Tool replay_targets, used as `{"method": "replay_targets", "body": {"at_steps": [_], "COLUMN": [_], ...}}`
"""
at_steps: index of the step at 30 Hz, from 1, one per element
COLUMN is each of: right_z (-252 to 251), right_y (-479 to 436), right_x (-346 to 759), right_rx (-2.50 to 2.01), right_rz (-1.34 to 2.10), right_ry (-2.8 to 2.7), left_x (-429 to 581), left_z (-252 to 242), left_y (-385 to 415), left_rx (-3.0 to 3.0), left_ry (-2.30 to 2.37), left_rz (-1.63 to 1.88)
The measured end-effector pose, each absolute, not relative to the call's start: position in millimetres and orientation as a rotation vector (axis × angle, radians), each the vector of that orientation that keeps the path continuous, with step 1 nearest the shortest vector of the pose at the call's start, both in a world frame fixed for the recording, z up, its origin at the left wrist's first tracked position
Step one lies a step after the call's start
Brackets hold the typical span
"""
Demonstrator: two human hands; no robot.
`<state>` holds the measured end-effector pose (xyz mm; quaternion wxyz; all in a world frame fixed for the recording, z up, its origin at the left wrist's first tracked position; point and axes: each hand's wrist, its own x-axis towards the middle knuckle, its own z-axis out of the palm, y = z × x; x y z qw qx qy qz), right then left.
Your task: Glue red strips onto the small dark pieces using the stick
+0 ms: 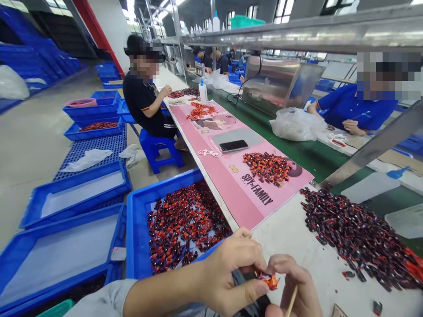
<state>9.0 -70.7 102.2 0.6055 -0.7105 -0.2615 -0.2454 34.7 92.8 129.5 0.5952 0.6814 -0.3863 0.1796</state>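
Observation:
My left hand (234, 270) pinches a small orange and dark plastic piece (270, 281) between thumb and fingers, low in the view. My right hand (299, 281) is curled just beside it, its fingertips close to the piece; whether they touch it I cannot tell. A thin wooden stick (292, 300) is gripped in that right hand, its lower end out of view. To the right, a big heap of dark and red pieces (353, 233) lies on the white tabletop (284, 237). A smaller heap of orange and dark pieces (267, 167) rests on the pink mat (214, 176).
A blue tray (130, 237) of similar pieces stands left of the table edge. A phone (233, 145) lies on the mat. A white bottle (373, 187) lies at the right, behind a slanted metal post (373, 145). Co-workers sit at far left (143, 88) and across (366, 110).

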Motion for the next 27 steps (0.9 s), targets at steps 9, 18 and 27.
{"method": "replay_targets", "body": {"at_steps": [9, 18, 27], "right_z": [120, 123, 106], "right_y": [-75, -76, -65], "right_x": [-7, -3, -3], "right_rx": [-1.794, -1.885, -1.750], "right_rz": [-0.472, -0.495, -0.653], "right_ry": [-0.730, -0.792, -0.734], "left_x": [29, 28, 28], "left_z": [141, 141, 132], "left_y": [90, 84, 76], "left_rx": [1.724, 1.719, 1.583], "left_ry": [-1.148, -1.075, -1.058], "left_rz": [0.488, 0.586, 0.485]}}
